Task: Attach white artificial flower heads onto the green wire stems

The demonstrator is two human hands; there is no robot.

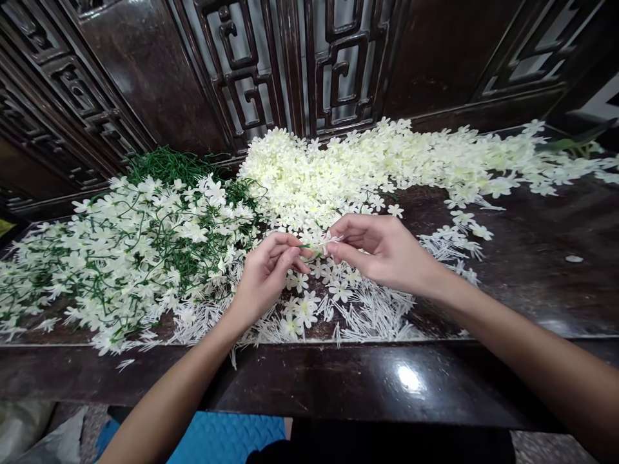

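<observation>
Pinching one white blossom (325, 243) between them, the left hand (268, 274) and right hand (382, 250) meet above the counter (532, 270); finished green-stemmed sprays (140, 251) lie left; a large loose-flower heap (387, 161) looks unassembled, so much seems left.

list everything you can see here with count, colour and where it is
loose flower heads: too many to count, cream white, heaped across the back and right of the bench
stemmed flowers: a large tangle, white on green stems, left part of the bench
small white stamen pieces: many, white, scattered at the front under the hands
stray petal: one, white, alone at the right
bench top: one, dark glossy wood, carries it all
carved panel: dark wood fretwork, behind the bench
mat: one, blue, on the floor below
left hand: pinching a green stem tip
right hand: pinching a small white flower piece
</observation>
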